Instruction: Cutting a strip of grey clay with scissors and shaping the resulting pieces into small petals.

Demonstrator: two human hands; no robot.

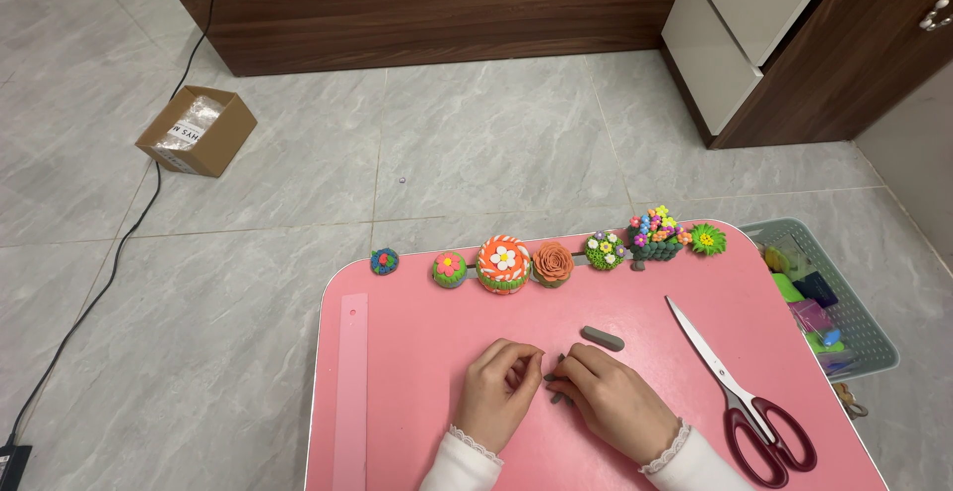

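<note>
Left hand (499, 392) and right hand (611, 399) are rested on the pink desk (417, 352), fingers curled inward. A small grey clay piece (556, 384) is pinched between both, just below the grey clay roll (603, 338), left of the scissors (740, 392).

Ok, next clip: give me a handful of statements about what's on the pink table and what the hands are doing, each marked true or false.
1. Both hands, left hand and right hand, pinch a small grey clay piece. True.
2. The scissors lie left of the hands. False: they lie to the right.
3. A grey clay roll lies loose on the pink table. True.
4. The clay flowers sit along the near edge. False: they line the far edge.
5. A basket stands beside the table's right side. True.
</note>
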